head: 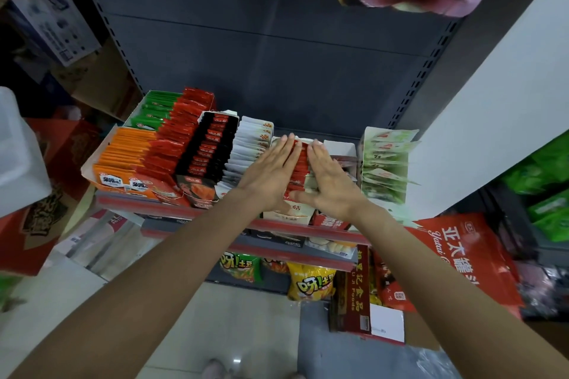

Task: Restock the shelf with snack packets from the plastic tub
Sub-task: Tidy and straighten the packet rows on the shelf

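While both arms reach in from 6 o'clock, the shelf point(197, 211) fills mid-frame w/ a dark slotted back panel behind it, so stock can lean back without sliding off. Its red front rail acts as a lip that stops the display boxes creeping forward.

At 9 o'clock a whitish plastic tub point(18, 160) sits at the frame edge, well apart from the hands but prob. near enough to reach; can't see inside it.

Boxes stand side by side along the shelf, packets filed upright on edge so more fit & labels face out: orange packets point(126, 152) at 9 o'clock, then red packets point(181, 129), black packets point(212, 148), white packets point(249, 144). Pale green packets point(388, 160) fan out at 3 o'clock.

Centre, just under the hands, a row of red snack packets point(300, 169) sits in a cream display box point(291, 214).

Left hand point(271, 172) is flat, fingers straight & together, pressing the row's left side. Right hand point(329, 181) is likewise flat w/ thumb spread, against the right side. Neither grips anything. Flat palms from both sides look meant to square the packets & pack them tight – my guess is this row has just gone in and is being tidied, w/ more to fetch from the tub
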